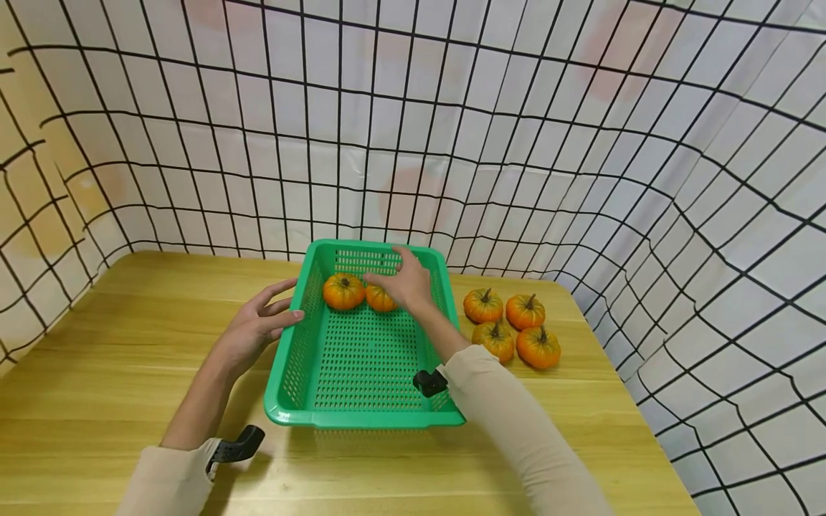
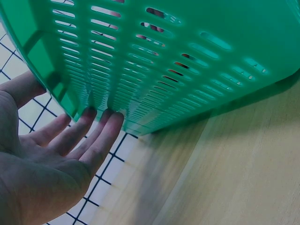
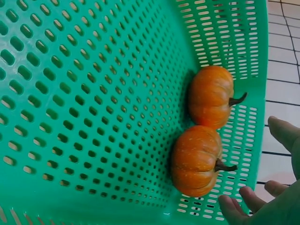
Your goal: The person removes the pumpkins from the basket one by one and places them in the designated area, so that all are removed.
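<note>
A green plastic basket with slotted walls stands on the wooden table. Two small orange pumpkins lie inside its far end, a left pumpkin and a right pumpkin. My left hand holds the basket's left side, thumb over the rim and fingertips against the outer wall. Over the right pumpkin hovers my right hand, thumb and fingers spread, partly hiding it in the head view. From the right wrist, both pumpkins show whole, and the right hand is apart from them with nothing in it.
Beyond the basket's right wall, several more pumpkins sit grouped on the table, among them a front right pumpkin. The right forearm crosses the basket's right rim. A white curtain with a black grid rises behind the table and along its sides.
</note>
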A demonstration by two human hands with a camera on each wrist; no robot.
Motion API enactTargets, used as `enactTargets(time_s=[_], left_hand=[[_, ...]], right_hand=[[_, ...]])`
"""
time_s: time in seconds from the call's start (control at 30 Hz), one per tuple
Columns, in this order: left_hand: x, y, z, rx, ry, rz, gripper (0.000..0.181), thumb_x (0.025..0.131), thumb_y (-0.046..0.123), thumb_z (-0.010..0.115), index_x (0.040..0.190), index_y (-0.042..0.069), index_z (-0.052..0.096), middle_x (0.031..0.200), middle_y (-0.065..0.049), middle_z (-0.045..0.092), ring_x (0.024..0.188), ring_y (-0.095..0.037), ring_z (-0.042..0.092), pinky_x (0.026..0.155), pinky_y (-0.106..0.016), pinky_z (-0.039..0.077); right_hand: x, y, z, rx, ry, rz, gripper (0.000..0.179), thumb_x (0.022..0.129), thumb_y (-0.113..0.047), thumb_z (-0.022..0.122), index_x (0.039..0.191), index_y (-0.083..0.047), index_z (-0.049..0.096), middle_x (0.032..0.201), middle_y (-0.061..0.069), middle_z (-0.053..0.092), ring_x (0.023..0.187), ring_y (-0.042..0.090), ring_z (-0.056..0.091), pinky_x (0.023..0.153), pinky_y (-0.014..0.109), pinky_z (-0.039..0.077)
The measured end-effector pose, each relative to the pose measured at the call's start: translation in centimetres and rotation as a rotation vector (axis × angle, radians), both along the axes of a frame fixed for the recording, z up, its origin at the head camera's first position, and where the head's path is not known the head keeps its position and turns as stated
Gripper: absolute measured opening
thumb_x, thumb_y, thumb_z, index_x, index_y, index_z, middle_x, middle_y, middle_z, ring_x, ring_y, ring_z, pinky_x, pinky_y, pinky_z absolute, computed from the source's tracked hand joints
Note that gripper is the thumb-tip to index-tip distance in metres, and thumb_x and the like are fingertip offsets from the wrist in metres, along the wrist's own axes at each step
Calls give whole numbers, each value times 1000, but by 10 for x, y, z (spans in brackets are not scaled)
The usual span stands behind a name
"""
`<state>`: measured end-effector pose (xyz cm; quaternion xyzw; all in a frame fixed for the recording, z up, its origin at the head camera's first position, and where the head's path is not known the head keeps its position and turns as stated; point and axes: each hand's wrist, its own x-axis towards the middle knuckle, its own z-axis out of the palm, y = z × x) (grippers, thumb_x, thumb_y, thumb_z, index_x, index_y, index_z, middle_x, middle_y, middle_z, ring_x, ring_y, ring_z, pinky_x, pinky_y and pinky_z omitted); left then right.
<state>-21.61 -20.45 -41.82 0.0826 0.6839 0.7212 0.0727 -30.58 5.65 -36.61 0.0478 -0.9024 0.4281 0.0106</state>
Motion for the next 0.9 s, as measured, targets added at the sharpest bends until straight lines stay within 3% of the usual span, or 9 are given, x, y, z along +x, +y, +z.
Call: enactTargets(time_s=[0.27, 0.6, 0.9], left_hand=[[-1, 0, 0, -2, 0, -1, 76, 98, 16, 67, 161, 14, 24, 157, -25, 38, 115, -18, 66, 92, -30, 57], [-2, 1, -2, -3, 4, -1, 76, 98, 16, 67, 161, 14, 25, 156, -25, 40, 119, -24, 65, 93, -31, 57], [0, 0, -2, -1, 7, 4, 76, 98, 15, 67, 161, 13, 24, 156, -27, 39, 117, -20, 65, 93, -29, 57]], right_hand=[[-4, -1, -8, 21, -3, -37, 82, 85, -37, 83, 154, -17, 43, 158, 9, 45, 147, 40, 34, 115, 56, 38], [-10, 0, -12, 56, -15, -38, 82, 83, -35, 85, 152, -18, 45, 157, 10, 46, 145, 40, 36, 114, 56, 40], [-14, 1, -14, 129, -54, -22, 84, 80, -33, 88, 152, -19, 46, 156, 8, 47, 146, 41, 34, 115, 56, 38]])
